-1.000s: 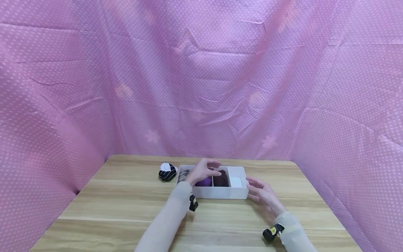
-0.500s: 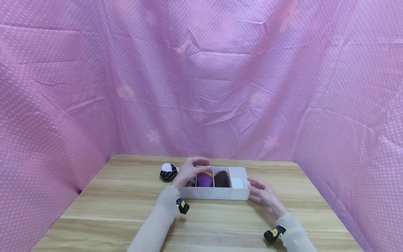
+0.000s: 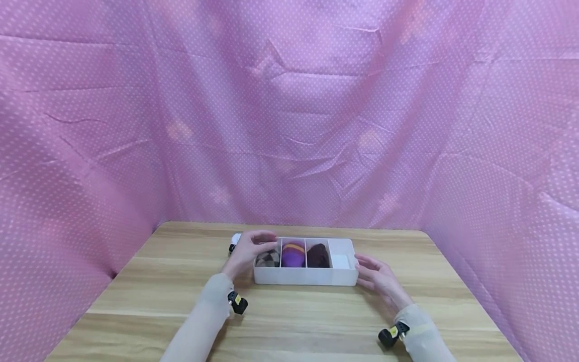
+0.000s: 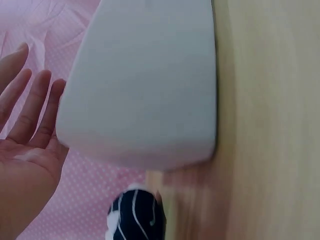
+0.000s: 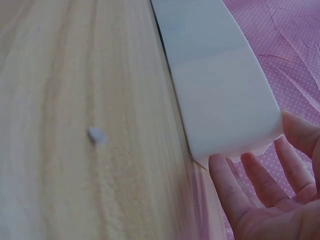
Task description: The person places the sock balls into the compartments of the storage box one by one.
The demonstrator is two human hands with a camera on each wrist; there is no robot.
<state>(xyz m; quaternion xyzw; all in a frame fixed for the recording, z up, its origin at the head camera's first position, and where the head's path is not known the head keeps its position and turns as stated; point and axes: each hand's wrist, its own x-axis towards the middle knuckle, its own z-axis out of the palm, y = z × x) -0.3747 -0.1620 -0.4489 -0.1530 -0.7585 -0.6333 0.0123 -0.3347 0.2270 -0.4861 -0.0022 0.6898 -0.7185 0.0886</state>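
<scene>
A white divided box (image 3: 305, 276) stands on the table. Its compartments hold a grey-brown checkered rolled sock (image 3: 268, 258), a purple one with an orange stripe (image 3: 293, 257) and a dark brown one (image 3: 318, 256); the rightmost compartment (image 3: 341, 248) has nothing in it. My left hand (image 3: 246, 250) hovers over the box's left end, fingers loosely extended and holding nothing. At the right end, my right hand (image 3: 382, 279) touches the end wall with spread fingers, its thumb by the corner (image 5: 295, 127). A black-and-white striped rolled sock (image 4: 136, 215) lies left of the box, mostly hidden behind my left hand in the head view.
The wooden table (image 3: 307, 322) extends around the box. Pink dotted cloth (image 3: 289, 151) hangs behind it and along both sides. A small pale mark or scrap (image 5: 97, 135) shows on the wood in the right wrist view.
My left hand has moved left, from above the middle compartments to the box's left end, uncovering the checkered sock and covering much of the striped one. The right hand stays at the right end.
</scene>
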